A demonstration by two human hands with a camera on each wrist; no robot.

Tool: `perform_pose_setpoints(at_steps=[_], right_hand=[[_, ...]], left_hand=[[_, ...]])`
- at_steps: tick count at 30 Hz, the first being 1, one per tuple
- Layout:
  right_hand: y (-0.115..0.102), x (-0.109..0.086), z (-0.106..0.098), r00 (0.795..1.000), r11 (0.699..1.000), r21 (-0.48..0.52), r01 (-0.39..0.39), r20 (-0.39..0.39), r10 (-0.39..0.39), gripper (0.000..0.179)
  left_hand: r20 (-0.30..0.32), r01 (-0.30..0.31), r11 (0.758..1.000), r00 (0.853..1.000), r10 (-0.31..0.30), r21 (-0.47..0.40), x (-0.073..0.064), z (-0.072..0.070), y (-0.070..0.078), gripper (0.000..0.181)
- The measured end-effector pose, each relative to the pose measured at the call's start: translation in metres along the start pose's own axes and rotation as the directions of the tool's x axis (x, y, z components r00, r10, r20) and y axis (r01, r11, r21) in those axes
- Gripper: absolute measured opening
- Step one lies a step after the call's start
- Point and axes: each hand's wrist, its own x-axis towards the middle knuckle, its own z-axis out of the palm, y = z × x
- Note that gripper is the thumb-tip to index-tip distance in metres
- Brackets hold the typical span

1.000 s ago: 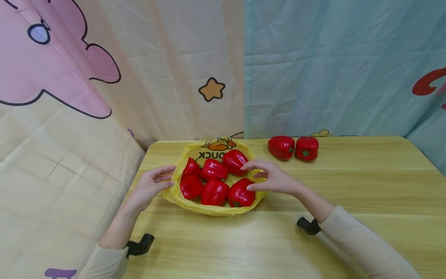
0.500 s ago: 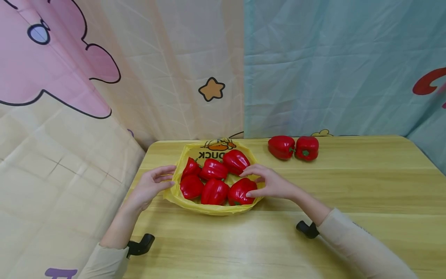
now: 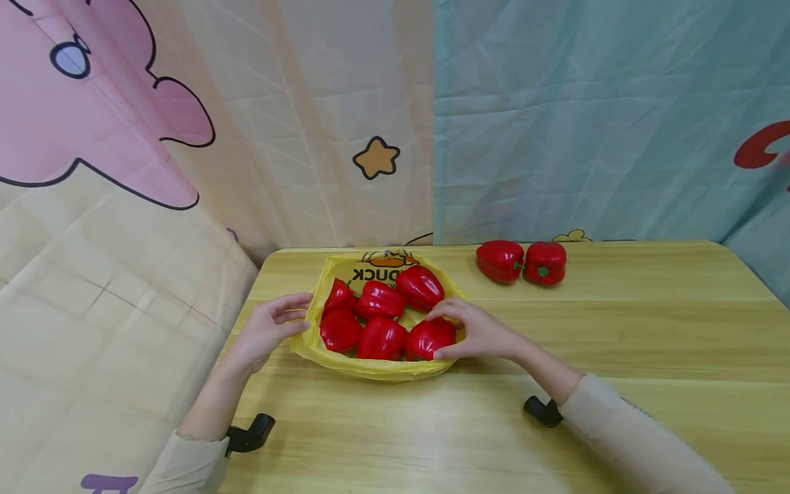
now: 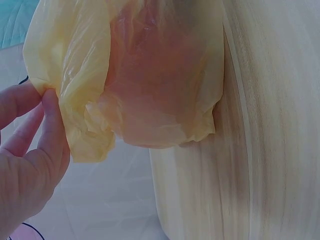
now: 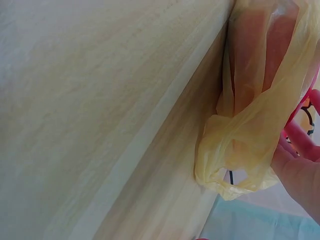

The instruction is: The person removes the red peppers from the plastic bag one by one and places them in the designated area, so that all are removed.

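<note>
A yellow plastic bag [image 3: 382,372] lies wide-mouthed on the table with several red bell peppers [image 3: 380,338] inside. My left hand [image 3: 267,331] pinches the bag's left rim; the left wrist view shows thumb and finger [image 4: 50,112] meeting on the yellow film [image 4: 85,75]. At the bag's right side, my right hand [image 3: 475,333] holds the front right bell pepper [image 3: 426,337], thumb at its near side and fingers over its far side. In the right wrist view the bag's wall [image 5: 250,125] hides most of that pepper from my right hand [image 5: 300,170].
Two more red bell peppers, one lying sideways [image 3: 498,261] and one with its green stem facing me [image 3: 545,263], sit side by side at the table's back edge. The wooden table [image 3: 648,329] meets printed curtains [image 3: 296,123] behind and at the left.
My right hand has moved slightly down and left, its fingers coming from above the front right bell pepper to around it. My left hand stays at the bag's rim.
</note>
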Motion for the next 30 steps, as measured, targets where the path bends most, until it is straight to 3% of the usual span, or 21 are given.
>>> perform_pose_setpoints(at_steps=[8,17,30], right_hand=[[-0.0029,0.0013,0.0025,0.999,0.999,-0.027,-0.036,0.024,0.037,0.054],[-0.0049,0.003,0.0034,0.998,0.998,-0.064,-0.02,0.051,0.024,0.058],[-0.0058,0.0048,0.0043,0.997,0.998,-0.046,-0.036,0.069,0.039,0.06]], left_hand=[[0.002,0.0,1.0,1.0,0.0,-0.003,0.0009,0.0006,-0.0003,0.05],[-0.002,0.0,1.0,1.0,0.0,-0.003,0.001,0.0008,-0.0006,0.05],[-0.006,0.0,1.0,1.0,0.0,0.002,0.0013,0.0014,-0.0001,0.05]])
